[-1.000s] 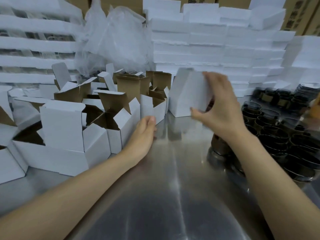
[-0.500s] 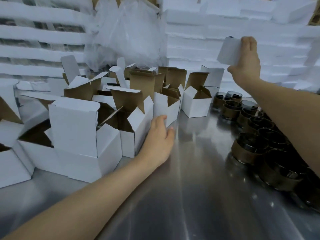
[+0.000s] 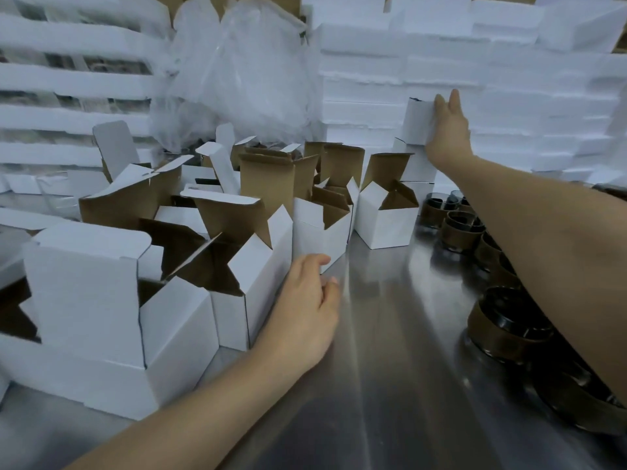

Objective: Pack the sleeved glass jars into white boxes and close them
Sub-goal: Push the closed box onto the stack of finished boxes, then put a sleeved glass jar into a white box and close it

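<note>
Right hand (image 3: 448,134) reaches to the back of the table (image 3: 380,385). Its grip is released, fingers straight and flat against the right side of a closed white box (image 3: 418,122). That box sits on a lower white box (image 3: 419,166), against the white stacks (image 3: 373,79). Left hand (image 3: 305,310) rests on the table, grip loose and holding nothing, fingertips touching the lower corner of an open white box (image 3: 319,232). Sleeved glass jars (image 3: 458,228) stand grouped at the table's right, unboxed.

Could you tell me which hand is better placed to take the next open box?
Likely left: the left hand lies beside the open boxes; the right hand presses a closed box at the far stack.
</note>
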Available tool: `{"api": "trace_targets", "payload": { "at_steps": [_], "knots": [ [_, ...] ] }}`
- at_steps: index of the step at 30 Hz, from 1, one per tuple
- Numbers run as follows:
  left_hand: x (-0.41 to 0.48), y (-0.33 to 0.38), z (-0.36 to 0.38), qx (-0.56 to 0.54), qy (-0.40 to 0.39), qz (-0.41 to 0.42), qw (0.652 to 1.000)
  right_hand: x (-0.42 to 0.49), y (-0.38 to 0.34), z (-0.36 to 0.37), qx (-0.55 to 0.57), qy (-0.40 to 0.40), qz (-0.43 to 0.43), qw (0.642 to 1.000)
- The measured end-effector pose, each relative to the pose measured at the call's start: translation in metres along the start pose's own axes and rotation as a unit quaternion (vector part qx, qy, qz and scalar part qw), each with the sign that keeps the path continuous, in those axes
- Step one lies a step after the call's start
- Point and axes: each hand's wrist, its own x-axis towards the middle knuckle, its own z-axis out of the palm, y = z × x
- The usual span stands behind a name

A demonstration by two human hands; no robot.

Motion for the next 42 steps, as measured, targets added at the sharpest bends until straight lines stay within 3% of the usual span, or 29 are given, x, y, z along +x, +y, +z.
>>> {"api": "trace_targets", "payload": {
  "at_steps": [8, 11, 15, 19, 20, 24, 26, 29, 34, 42],
  "knots": [
    [0.002, -0.006, 0.003, 0.005, -0.002, 0.007, 1.000, 0.019, -0.004, 0.006, 0.006, -0.090, 0.040, 0.995],
    [0.002, -0.004, 0.002, 0.002, -0.006, 0.006, 1.000, 0.006, -0.017, -0.002, 0.005, -0.066, 0.095, 0.993],
    [0.004, 0.001, -0.001, 0.000, -0.014, -0.013, 1.000, -0.046, -0.059, -0.014, 0.177, 0.009, 0.180, 0.968],
    [0.005, 0.003, -0.003, 0.004, -0.009, -0.029, 1.000, -0.123, -0.098, -0.027, 0.370, 0.082, 0.223, 0.898],
    [0.005, 0.003, -0.003, 0.003, -0.005, -0.034, 0.999, -0.147, -0.106, -0.025, 0.383, 0.076, 0.217, 0.895],
    [0.003, 0.001, -0.003, 0.012, -0.013, -0.015, 1.000, -0.238, -0.097, 0.002, 0.262, -0.034, 0.134, 0.955],
    [0.003, -0.001, -0.004, 0.007, -0.012, -0.011, 1.000, -0.245, -0.077, 0.012, 0.195, -0.080, 0.156, 0.965],
    [0.003, -0.003, -0.003, 0.001, -0.016, -0.007, 1.000, -0.224, -0.060, 0.018, 0.195, -0.043, 0.234, 0.951],
    [0.005, -0.004, 0.001, 0.011, -0.009, 0.008, 1.000, -0.199, -0.053, 0.039, 0.132, -0.035, 0.152, 0.979],
    [0.003, 0.002, -0.003, 0.008, -0.025, 0.007, 1.000, -0.197, -0.051, 0.038, 0.148, 0.028, 0.163, 0.975]
  ]
}}
